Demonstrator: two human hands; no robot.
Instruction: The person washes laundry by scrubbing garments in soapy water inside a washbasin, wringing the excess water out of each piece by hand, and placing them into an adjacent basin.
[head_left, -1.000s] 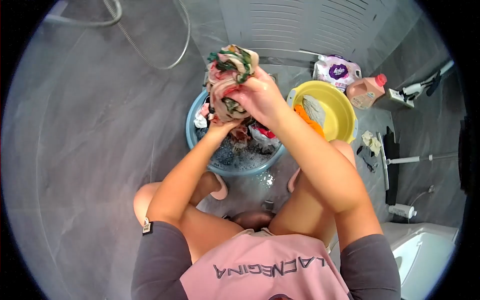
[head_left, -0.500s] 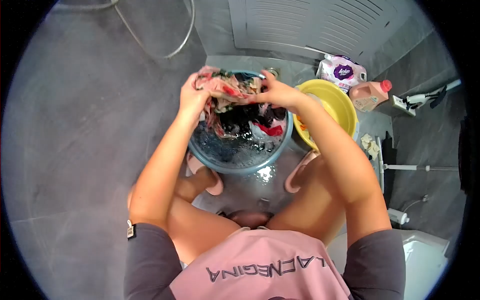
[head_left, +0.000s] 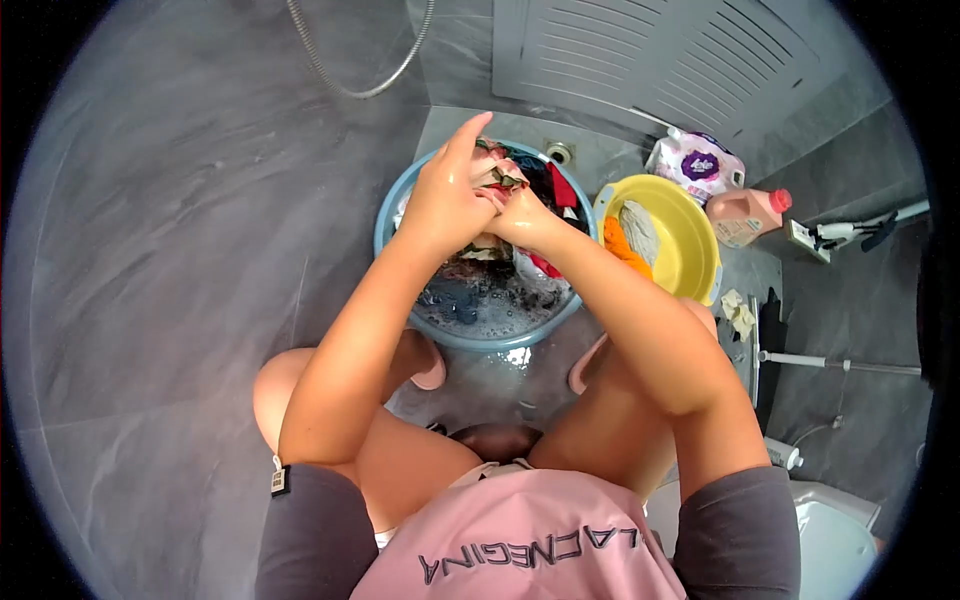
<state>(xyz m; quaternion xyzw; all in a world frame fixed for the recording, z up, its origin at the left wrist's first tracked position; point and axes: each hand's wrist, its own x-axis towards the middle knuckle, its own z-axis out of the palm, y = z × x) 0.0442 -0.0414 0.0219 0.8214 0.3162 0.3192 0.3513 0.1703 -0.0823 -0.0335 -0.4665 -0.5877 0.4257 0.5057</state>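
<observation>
A floral garment (head_left: 497, 172), pink with dark green and red, is bunched between my hands above the blue basin (head_left: 505, 343). My left hand (head_left: 450, 198) is closed on its left side, thumb sticking up. Pressed close beside it, my right hand (head_left: 524, 218) grips the lower part of the cloth. The fingers partly hide the garment. Below, soapy water (head_left: 490, 308) holds dark clothes and a red cloth piece (head_left: 561, 186).
To the right, a yellow basin (head_left: 692, 238) holds an orange cloth (head_left: 628, 250) and a greyish cloth (head_left: 640, 228). Behind it are a white-and-purple package (head_left: 697, 165) and a pink detergent bottle (head_left: 742, 217). A floor drain (head_left: 558, 153) lies behind the blue basin. A shower hose (head_left: 365, 92) hangs at the back.
My hands have come together from opposite sides of the garment, bunching it between them. The view has shifted slightly, and more of the cloths in the yellow basin shows.
</observation>
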